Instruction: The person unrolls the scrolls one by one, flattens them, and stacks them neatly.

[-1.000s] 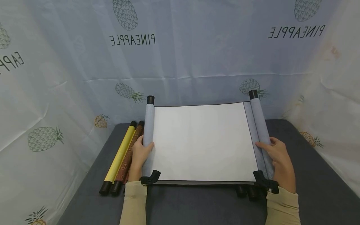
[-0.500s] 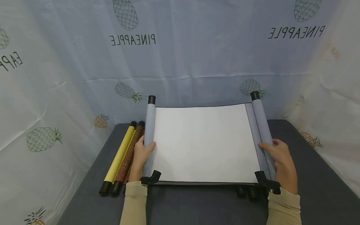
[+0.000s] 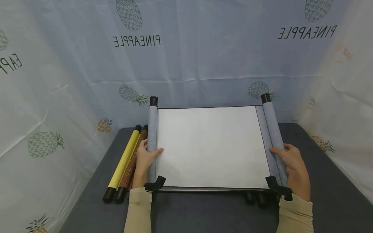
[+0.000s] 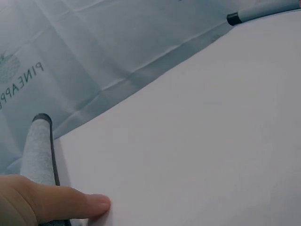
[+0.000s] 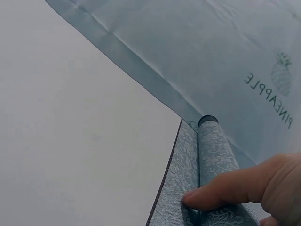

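A partly unrolled blank hanging scroll [image 3: 207, 147] spans between my hands, white paper between two pale blue patterned rolls with black end caps. My left hand [image 3: 145, 160] grips the left roll [image 3: 152, 129]; its thumb [image 4: 80, 205] lies over onto the white paper, and its fingers pass behind. On the other side, my right hand [image 3: 294, 163] holds the right roll [image 3: 272, 126], thumb [image 5: 221, 190] across the front on the blue floral border [image 5: 176, 188]. The lower ends of both rolls are partly hidden by the wrist mounts.
To the left, a yellow rolled scroll [image 3: 123, 161] and a brown patterned rolled scroll [image 3: 129, 170] lie on the dark table [image 3: 209, 213]. Black end caps [image 3: 261, 199] of other rolls poke out beneath the right side of the open scroll. A pineapple-print curtain [image 3: 198, 58] hangs behind.
My right hand and the right roll have shifted slightly rightward. The left roll has tipped a little left and up, and slightly more white paper shows between the rolls.
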Demonstrator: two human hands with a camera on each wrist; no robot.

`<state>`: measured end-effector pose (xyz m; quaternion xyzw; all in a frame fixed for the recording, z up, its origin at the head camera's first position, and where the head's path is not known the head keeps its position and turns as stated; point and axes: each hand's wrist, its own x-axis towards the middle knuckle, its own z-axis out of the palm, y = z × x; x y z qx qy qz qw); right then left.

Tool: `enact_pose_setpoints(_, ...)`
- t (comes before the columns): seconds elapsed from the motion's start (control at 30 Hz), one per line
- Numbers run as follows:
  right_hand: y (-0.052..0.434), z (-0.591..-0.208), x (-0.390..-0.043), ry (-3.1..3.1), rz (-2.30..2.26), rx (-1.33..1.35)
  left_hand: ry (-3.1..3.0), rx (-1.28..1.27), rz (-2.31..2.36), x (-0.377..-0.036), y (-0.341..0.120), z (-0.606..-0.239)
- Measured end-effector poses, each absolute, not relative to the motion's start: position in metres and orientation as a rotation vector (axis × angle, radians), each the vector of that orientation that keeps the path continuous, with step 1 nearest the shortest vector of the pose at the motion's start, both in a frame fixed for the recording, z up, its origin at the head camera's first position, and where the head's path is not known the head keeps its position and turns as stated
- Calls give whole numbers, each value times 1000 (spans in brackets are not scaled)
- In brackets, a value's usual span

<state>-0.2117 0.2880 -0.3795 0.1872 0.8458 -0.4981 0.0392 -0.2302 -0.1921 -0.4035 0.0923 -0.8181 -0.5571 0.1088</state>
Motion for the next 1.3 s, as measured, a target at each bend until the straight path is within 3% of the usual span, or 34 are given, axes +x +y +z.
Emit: enact_pose_setpoints(1.3,290,-384,-212,2616,-1578,700,-2423,227,-1573,-231,-203,-401)
